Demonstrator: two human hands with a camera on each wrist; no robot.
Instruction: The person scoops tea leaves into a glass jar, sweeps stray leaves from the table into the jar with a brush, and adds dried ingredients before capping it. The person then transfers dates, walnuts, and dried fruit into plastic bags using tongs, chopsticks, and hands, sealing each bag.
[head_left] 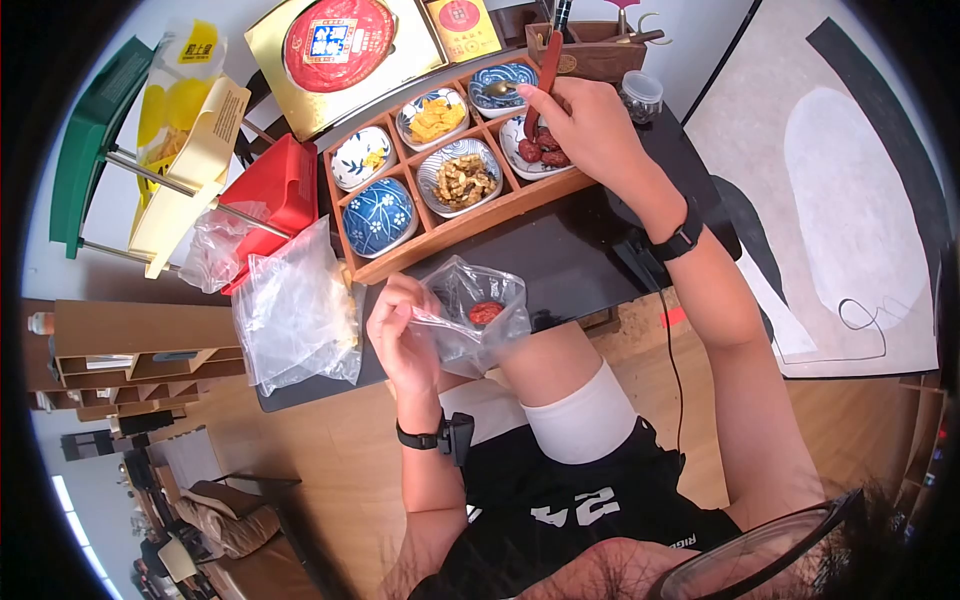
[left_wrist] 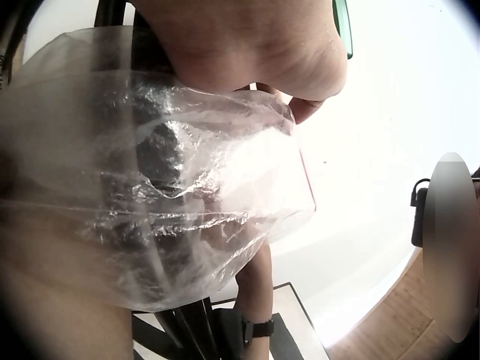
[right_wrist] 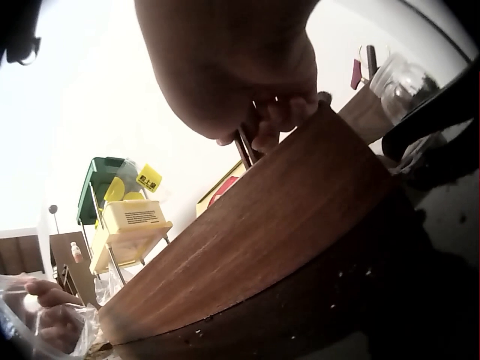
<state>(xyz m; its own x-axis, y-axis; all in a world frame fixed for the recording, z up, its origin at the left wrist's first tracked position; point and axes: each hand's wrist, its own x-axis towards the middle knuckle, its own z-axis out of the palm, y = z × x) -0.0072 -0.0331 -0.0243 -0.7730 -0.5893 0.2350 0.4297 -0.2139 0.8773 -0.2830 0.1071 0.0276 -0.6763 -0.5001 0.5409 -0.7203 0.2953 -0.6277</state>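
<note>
Bench [head_left: 590,240], dark. Tongs [head_left: 551,68], brown, pinched in right grip [head_left: 597,130], tips down at dates [head_left: 549,157] in near-right bowl [head_left: 511,145]. Bag [head_left: 508,342], clear, left of dates, pinched in left grip [head_left: 402,335].

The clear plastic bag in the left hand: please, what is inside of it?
Inside the plastic bag, at least one red date can be seen. Whatever lies under its folds or behind the left hand is hidden.

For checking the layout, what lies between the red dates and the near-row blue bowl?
A walnut bowl, between the dates and blue bowl; head view.
</note>
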